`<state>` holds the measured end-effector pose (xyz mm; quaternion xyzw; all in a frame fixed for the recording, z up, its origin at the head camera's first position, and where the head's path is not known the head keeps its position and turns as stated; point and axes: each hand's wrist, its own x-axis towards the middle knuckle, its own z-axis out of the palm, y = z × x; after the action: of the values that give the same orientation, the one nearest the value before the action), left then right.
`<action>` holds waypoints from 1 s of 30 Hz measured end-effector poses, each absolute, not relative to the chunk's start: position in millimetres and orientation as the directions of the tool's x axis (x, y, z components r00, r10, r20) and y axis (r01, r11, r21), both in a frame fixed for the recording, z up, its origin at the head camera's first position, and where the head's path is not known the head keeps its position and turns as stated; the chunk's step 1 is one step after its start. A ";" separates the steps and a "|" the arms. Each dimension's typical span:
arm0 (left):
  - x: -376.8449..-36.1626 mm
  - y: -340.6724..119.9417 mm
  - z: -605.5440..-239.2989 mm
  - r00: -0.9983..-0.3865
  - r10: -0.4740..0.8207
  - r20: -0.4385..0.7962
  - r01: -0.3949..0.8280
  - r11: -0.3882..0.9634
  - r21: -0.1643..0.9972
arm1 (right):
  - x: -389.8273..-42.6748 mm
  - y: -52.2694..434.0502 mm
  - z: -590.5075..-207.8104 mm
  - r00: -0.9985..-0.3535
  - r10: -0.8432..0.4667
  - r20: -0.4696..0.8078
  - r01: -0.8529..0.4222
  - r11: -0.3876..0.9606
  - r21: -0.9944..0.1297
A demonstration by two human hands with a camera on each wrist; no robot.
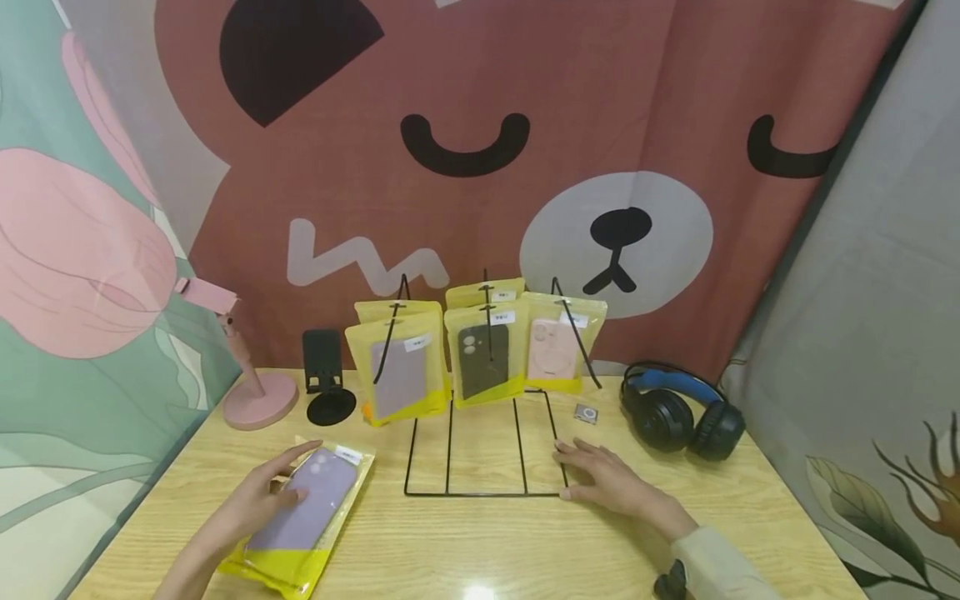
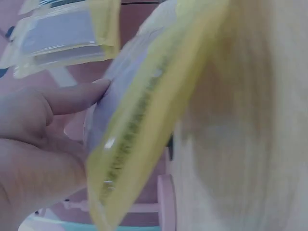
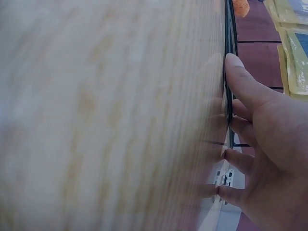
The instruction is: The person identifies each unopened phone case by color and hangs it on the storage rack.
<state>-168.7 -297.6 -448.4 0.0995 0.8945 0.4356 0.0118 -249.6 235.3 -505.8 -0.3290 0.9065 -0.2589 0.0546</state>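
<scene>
Left hand [image 1: 258, 500] lies w/ straight fingers on the purple phone case pkg [image 1: 303, 521], flat on the wooden table [image 1: 480, 542] front-left of the black wire rack [image 1: 483, 450], while right hand [image 1: 611, 482], fingers spread & relaxed, presses the rack's front-right corner, gripping nothing.

White labels on the yellow phone-case packages [image 1: 483, 354] are too small to read

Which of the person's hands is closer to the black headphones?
The right. The right hand rests on the table by the wire rack's front corner, just left of the headphones. The left hand lies on the purple phone case packet, far across the table.
</scene>
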 end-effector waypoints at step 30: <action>-120.1 -251.9 -355.0 -0.909 0.181 0.376 0.412 0.529 0.742 | -250.0 235.0 -506.7 -0.769 -0.632 0.095 -0.588 0.641 -0.493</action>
<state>-120.1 -251.9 -355.0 0.1715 0.8651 0.4538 -0.1273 -250.0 235.0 -506.7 -0.3370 0.9049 -0.2564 0.0432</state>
